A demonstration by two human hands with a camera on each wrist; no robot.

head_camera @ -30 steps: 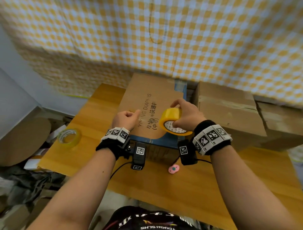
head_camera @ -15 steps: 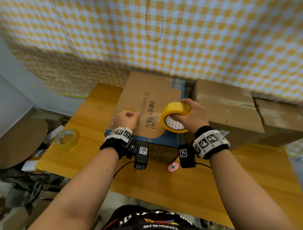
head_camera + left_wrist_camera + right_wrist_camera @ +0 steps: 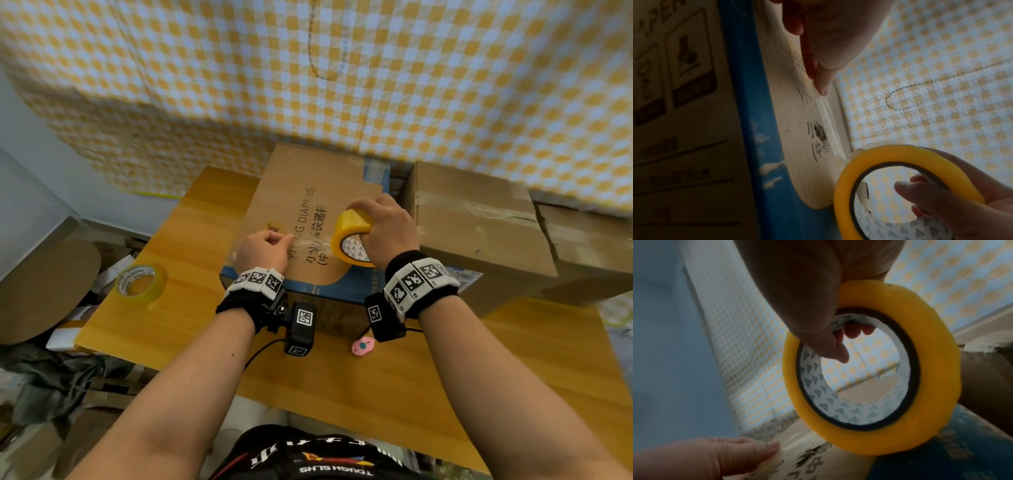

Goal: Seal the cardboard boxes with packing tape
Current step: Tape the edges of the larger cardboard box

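**Two hands, two tape rolls, three boxes at the packing table**

A yellow-and-white checked cloth (image 3: 411, 85) hangs behind a wooden table (image 3: 342, 394) at twelve o'clock. Going left to right: a spare tape roll (image 3: 140, 284), one of two rolls in view, lies flat near the table's edge at nine o'clock, well apart from the work. At centre stands the printed diaper box (image 3: 308, 219), brown with a blue border, the first of three cardboard boxes visible. Over its top the left hand (image 3: 262, 251) pinches the free end of a clear tape strip (image 3: 828, 123) between thumb and fingertips (image 3: 764, 449), fingers closed on it. The strip stretches toward three o'clock to the yellow tape roll (image 3: 352, 236), held on edge just above the box lid by the right hand (image 3: 387, 233), which is clamped on it with thumb through the core and fingers curled over the rim. A small pink object (image 3: 362, 346) lies on the table at six o'clock of the box. Just beside the diaper box at three o'clock sits a plain taped box (image 3: 479, 233), with a third box (image 3: 589, 246) touching its right side.
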